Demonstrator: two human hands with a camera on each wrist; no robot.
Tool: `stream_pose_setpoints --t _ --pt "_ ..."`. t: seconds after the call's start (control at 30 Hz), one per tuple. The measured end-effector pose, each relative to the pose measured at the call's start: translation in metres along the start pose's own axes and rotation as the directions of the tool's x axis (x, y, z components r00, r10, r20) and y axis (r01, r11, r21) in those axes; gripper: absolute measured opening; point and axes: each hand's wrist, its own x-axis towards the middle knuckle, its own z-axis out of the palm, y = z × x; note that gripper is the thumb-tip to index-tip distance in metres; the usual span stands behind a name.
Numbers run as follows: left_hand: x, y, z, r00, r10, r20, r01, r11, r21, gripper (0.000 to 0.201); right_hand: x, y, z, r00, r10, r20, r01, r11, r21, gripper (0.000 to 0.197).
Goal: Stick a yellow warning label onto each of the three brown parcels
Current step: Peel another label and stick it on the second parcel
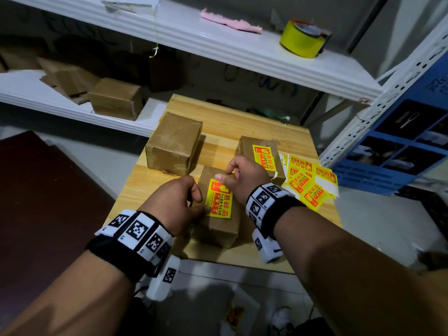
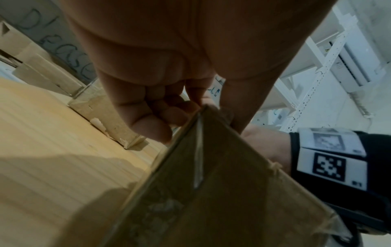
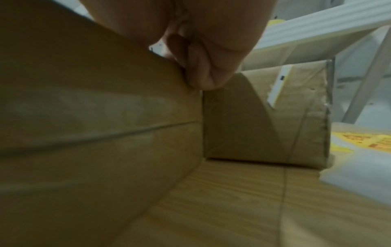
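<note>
Three brown parcels stand on a wooden table (image 1: 254,258). The near parcel (image 1: 218,226) carries a yellow warning label (image 1: 219,200) lying on its top. My left hand (image 1: 194,200) grips this parcel's left edge, its thumb touching the label's lower left corner. My right hand (image 1: 226,172) curls over the far edge, thumb pressing the label's top corner. In the wrist views, curled fingers (image 2: 148,120) and fingers (image 3: 203,70) sit against the near parcel (image 2: 211,200) (image 3: 84,117). The right parcel (image 1: 247,149) bears its own label (image 1: 264,156). The back left parcel (image 1: 174,141) shows no label.
Several loose yellow labels (image 1: 310,183) lie at the table's right side. White shelves behind hold a yellow tape roll (image 1: 301,38), a pink cloth (image 1: 230,20) and more boxes (image 1: 116,98). A blue box (image 1: 400,141) stands at the right, a dark red surface (image 1: 36,202) at the left.
</note>
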Motion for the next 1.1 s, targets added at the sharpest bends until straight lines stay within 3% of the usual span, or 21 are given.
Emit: stream_pose_setpoints --t 0.13,0.43,0.57,0.87,1.1 --pt "-0.001 -0.002 0.001 1.000 -0.024 -0.006 0.024 1.000 -0.009 0.027 -0.005 0.007 -0.006 0.991 -0.127 0.030 0.127 0.992 0.011 0.028" --pt "0.000 -0.002 0.001 0.998 -0.060 0.025 0.062 0.995 -0.074 0.022 -0.036 0.017 -0.020 0.954 -0.230 0.193 0.222 0.973 0.062 0.079" --pt "0.000 -0.002 0.000 0.997 -0.064 0.033 0.067 0.992 -0.104 0.023 -0.032 0.016 -0.022 0.955 -0.217 0.200 0.214 0.976 0.040 0.089" --pt "0.001 -0.001 -0.002 0.997 -0.056 0.051 0.062 0.991 -0.118 0.025 -0.012 0.013 -0.007 0.987 -0.135 0.083 0.134 0.991 0.012 0.048" --pt "0.000 0.001 -0.002 0.997 -0.063 0.046 0.068 0.992 -0.106 0.024 0.004 0.013 -0.004 0.992 -0.079 0.095 0.080 0.997 -0.004 0.030"
